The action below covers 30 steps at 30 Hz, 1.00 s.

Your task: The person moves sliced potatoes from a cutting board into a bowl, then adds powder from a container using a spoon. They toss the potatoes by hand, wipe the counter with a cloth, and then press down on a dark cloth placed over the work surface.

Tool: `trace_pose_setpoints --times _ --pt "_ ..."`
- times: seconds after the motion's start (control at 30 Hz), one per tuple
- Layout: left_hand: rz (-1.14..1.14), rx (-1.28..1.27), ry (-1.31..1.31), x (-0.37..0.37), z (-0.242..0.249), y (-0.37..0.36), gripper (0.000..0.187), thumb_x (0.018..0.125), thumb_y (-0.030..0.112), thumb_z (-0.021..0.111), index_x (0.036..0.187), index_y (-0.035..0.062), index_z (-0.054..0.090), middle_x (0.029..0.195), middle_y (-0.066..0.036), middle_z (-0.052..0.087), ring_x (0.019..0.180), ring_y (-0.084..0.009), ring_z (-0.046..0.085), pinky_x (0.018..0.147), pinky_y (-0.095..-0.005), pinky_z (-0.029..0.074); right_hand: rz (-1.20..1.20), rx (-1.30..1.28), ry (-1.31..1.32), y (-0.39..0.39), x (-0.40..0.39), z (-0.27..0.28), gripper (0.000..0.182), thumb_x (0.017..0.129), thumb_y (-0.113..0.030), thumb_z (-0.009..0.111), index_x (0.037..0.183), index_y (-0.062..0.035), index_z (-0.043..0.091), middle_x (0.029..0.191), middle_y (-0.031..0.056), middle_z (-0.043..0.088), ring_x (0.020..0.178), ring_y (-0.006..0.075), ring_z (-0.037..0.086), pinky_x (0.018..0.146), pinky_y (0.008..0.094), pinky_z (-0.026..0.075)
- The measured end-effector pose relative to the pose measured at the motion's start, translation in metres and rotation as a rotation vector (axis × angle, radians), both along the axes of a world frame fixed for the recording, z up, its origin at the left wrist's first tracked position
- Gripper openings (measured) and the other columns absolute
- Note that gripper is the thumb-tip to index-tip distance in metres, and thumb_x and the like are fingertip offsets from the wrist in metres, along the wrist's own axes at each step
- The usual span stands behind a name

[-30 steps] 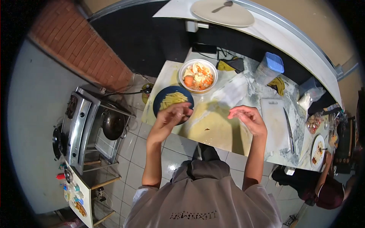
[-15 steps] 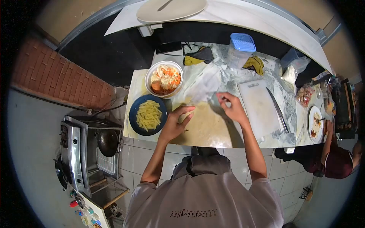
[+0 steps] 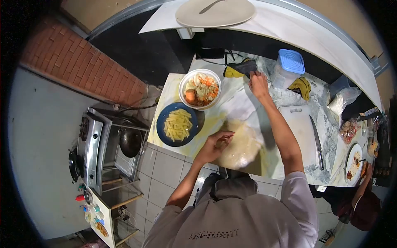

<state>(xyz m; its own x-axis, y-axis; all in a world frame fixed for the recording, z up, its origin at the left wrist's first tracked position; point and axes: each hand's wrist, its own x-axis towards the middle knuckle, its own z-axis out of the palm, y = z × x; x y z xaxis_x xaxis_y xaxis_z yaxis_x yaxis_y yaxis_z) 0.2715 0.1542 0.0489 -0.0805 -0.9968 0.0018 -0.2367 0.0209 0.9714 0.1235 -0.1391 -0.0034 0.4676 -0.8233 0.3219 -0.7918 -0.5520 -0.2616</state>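
Note:
My left hand (image 3: 215, 147) hovers near the counter's front edge, fingers curled together, beside a pale translucent sheet (image 3: 242, 146) that looks like wet wrapper. What it holds, if anything, is too small to make out. Farther back, my right hand (image 3: 259, 84) reaches to a grey and yellow cloth (image 3: 240, 68), its fingers bent at the cloth's right end. To the left are a blue plate of pale cut sticks (image 3: 178, 125) and a white bowl of mixed shredded food (image 3: 202, 89).
A white cutting board (image 3: 298, 132) and a knife (image 3: 317, 142) lie at the right. Behind them stand a blue-lidded container (image 3: 288, 68) and a yellow cloth (image 3: 301, 87). Another person's arm (image 3: 363, 186) is at a food plate (image 3: 355, 164), far right. A stove (image 3: 93, 140) stands left.
My right hand has moved back to the grey and yellow cloth. My left hand stays low near the front edge. The view has shifted, and the sheet now shows more fully on the counter.

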Motion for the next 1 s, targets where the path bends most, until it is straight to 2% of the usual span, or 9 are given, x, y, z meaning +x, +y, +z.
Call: trace_pose_setpoints --times 0.1,0.17,0.2,0.27,0.37,0.63,0.7,0.87,1.0 --pt "0.045 0.082 0.014 0.007 -0.002 -0.001 0.024 0.093 0.005 0.059 0.116 0.0008 0.059 0.111 -0.009 0.064 0.101 -0.0136 0.060 0.086 -0.0268 0.048 0.023 -0.175 -0.008 0.028 -0.009 0.020 0.034 0.077 -0.009 0.064 0.109 -0.0030 0.053 0.105 0.0193 0.062 0.100 0.0372 0.057 0.085 0.0497 0.046" --pt "0.039 0.018 0.085 0.002 -0.013 -0.007 0.025 0.093 0.004 0.057 0.118 0.0019 0.058 0.107 -0.007 0.064 0.097 -0.0129 0.060 0.083 -0.0265 0.049 0.086 0.128 -0.032 0.023 -0.010 0.002 0.030 0.079 -0.008 0.062 0.108 -0.0030 0.060 0.114 0.0169 0.060 0.113 0.0339 0.053 0.092 0.0481 0.044" --pt "0.047 -0.041 0.155 0.000 -0.010 -0.008 0.027 0.093 0.003 0.056 0.119 0.0030 0.057 0.104 -0.005 0.064 0.094 -0.0121 0.060 0.080 -0.0261 0.049 0.068 0.123 -0.038 0.021 -0.006 -0.004 0.030 0.079 -0.008 0.062 0.108 -0.0030 0.060 0.114 0.0169 0.060 0.113 0.0339 0.053 0.092 0.0481 0.044" --pt "0.031 -0.042 0.087 0.000 -0.001 0.004 0.029 0.093 0.003 0.056 0.122 0.0039 0.056 0.105 -0.005 0.063 0.095 -0.0111 0.059 0.081 -0.0256 0.049 -0.040 0.260 0.218 0.018 0.003 -0.019 0.027 0.084 -0.009 0.055 0.109 -0.0033 0.060 0.122 0.0164 0.056 0.116 0.0335 0.051 0.092 0.0496 0.044" --pt "0.079 -0.002 0.100 0.004 -0.001 0.042 0.032 0.093 0.005 0.057 0.125 0.0045 0.054 0.106 -0.004 0.063 0.099 -0.0102 0.058 0.083 -0.0239 0.048 -0.060 0.138 0.186 0.028 0.001 -0.029 0.026 0.085 -0.011 0.051 0.109 -0.0040 0.061 0.121 0.0140 0.055 0.114 0.0337 0.052 0.088 0.0486 0.047" --pt "0.169 0.106 0.161 0.021 -0.024 0.126 0.029 0.094 0.005 0.057 0.122 0.0026 0.054 0.112 -0.006 0.063 0.104 -0.0133 0.060 0.083 -0.0255 0.049 -0.138 0.118 0.050 0.024 0.005 0.013 0.048 0.076 -0.008 0.064 0.123 -0.0099 0.051 0.122 0.0170 0.052 0.105 0.0399 0.056 0.087 0.0472 0.051" --pt "0.217 0.116 0.264 0.012 -0.025 0.139 0.026 0.095 0.009 0.058 0.119 0.0020 0.057 0.107 -0.007 0.063 0.099 -0.0150 0.060 0.087 -0.0295 0.049 -0.139 0.104 0.005 0.013 0.014 0.005 0.052 0.077 -0.007 0.063 0.127 -0.0117 0.049 0.126 0.0169 0.050 0.105 0.0407 0.056 0.088 0.0473 0.050" --pt "0.216 0.194 0.295 0.008 -0.037 0.159 0.026 0.094 0.004 0.056 0.121 0.0031 0.056 0.113 -0.006 0.061 0.102 -0.0139 0.060 0.086 -0.0271 0.049 -0.184 0.093 -0.012 -0.028 0.040 -0.029 0.066 0.080 -0.004 0.057 0.142 -0.0198 0.037 0.140 0.0112 0.043 0.112 0.0414 0.053 0.094 0.0463 0.048" --pt "0.289 0.252 0.258 0.008 -0.036 0.149 0.026 0.095 0.005 0.056 0.121 0.0032 0.056 0.109 -0.005 0.062 0.102 -0.0136 0.060 0.086 -0.0275 0.049 -0.185 0.014 0.088 -0.042 0.048 -0.032 0.051 0.079 -0.003 0.061 0.128 -0.0145 0.052 0.123 0.0120 0.054 0.107 0.0381 0.056 0.090 0.0447 0.049"
